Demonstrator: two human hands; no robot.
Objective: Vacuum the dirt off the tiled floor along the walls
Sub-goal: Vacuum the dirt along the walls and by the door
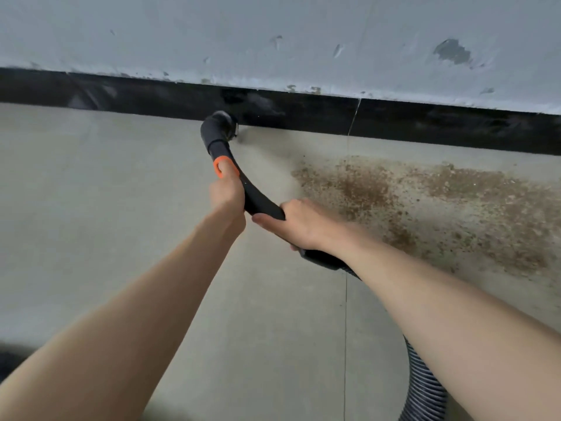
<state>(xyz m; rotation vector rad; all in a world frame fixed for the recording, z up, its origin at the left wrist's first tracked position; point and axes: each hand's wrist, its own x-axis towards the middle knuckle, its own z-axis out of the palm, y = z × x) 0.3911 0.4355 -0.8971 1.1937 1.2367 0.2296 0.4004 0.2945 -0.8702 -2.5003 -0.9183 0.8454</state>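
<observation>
A black curved vacuum wand [261, 202] with an orange ring [224, 168] runs forward to a black nozzle [220, 127] that touches the floor at the foot of the black skirting [303, 112]. My left hand [227, 192] is closed around the wand just behind the orange ring. Further back, my right hand [296, 224] grips the same wand. A ribbed grey hose [425, 387] trails from the wand under my right forearm. Brown dirt [425, 205] is spread over the grey tiled floor [106, 192] to the right of the nozzle.
A pale, scuffed wall [273, 38] rises above the skirting. A tile joint [345, 329] runs toward me from the wall. A dark shape [9, 360] sits at the lower left edge.
</observation>
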